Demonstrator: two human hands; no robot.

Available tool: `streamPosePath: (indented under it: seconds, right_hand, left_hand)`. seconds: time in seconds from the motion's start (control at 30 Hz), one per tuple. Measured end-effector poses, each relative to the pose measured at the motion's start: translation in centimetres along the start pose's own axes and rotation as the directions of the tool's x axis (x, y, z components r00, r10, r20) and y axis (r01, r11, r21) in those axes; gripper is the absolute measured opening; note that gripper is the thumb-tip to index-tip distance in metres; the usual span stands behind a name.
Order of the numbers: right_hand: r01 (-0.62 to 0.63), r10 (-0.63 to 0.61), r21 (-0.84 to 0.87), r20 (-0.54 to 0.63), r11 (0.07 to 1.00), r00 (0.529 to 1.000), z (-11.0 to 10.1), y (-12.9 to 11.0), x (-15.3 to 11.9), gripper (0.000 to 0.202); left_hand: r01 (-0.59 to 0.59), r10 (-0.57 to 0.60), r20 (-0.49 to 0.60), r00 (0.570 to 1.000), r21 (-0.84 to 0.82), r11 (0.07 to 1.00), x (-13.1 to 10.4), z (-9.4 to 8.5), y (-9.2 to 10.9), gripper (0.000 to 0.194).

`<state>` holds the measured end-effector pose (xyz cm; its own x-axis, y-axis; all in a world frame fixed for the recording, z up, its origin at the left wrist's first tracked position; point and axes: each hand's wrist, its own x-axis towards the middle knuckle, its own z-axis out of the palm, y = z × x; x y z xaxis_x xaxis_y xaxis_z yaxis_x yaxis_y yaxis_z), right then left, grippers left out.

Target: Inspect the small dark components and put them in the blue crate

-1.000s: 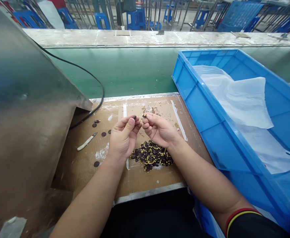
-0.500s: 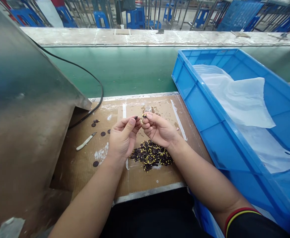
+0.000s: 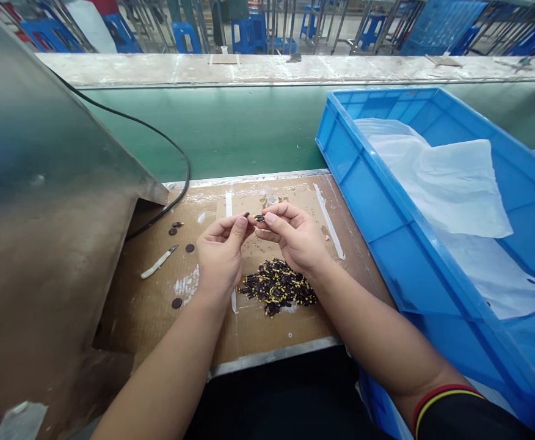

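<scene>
While hands [image 3: 219,253] [image 3: 299,241] pinch pieces [image 3: 259,217], crate edge [image 3: 381,174] right, metal panel [image 3: 66,201] left, room between

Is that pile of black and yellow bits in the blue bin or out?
Out: the pile lies on brown cardboard, beside the blue bin.

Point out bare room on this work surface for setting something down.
Bare: the patch between the metal housing and the nearest dark disc; a narrow strip between the right white tape and blue crate. Crowded: the middle, under the yellow-tipped pile.
</scene>
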<state>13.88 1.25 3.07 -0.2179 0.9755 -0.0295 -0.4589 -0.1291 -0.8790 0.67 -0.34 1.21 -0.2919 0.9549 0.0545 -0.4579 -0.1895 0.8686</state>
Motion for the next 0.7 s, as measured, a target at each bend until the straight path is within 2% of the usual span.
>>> streamPosePath:
  seconds: [0.1,0.2,0.3,0.37,0.47,0.7]
  right_hand:
    - [-0.013,0.012,0.013,0.013,1.0,1.0,-0.2,0.0,0.1,0.029]
    - [-0.006,0.005,0.018,0.013,1.0,1.0,-0.3,0.0,0.2,0.028]
    - [0.065,-0.065,-0.069,-0.001,0.995,0.998,-0.2,-0.1,0.1,0.028]
    - [0.138,-0.14,-0.164,-0.001,0.977,0.99,-0.1,-0.1,-0.2,0.027]
    - [0.218,-0.221,-0.264,0.02,0.939,0.975,0.3,0.0,-0.7,0.021]
    - [0.257,-0.258,-0.274,0.031,0.927,0.966,0.6,0.4,-1.0,0.017]
  left_hand:
    - [-0.007,0.006,0.026,1.0,0.028,1.0,0.1,-0.1,0.0,0.02]
    - [0.087,-0.085,0.061,0.995,-0.045,0.995,0.3,-0.4,0.2,0.021]
    - [0.214,-0.202,0.088,0.975,-0.16,0.964,0.7,-0.8,0.3,0.02]
    - [0.25,-0.234,0.098,0.967,-0.202,0.947,0.9,-1.1,0.4,0.02]
    - [0.237,-0.22,0.099,0.971,-0.221,0.946,1.1,-1.1,0.6,0.02]
    - [0.182,-0.161,0.118,0.98,-0.206,0.962,0.7,-0.7,1.2,0.017]
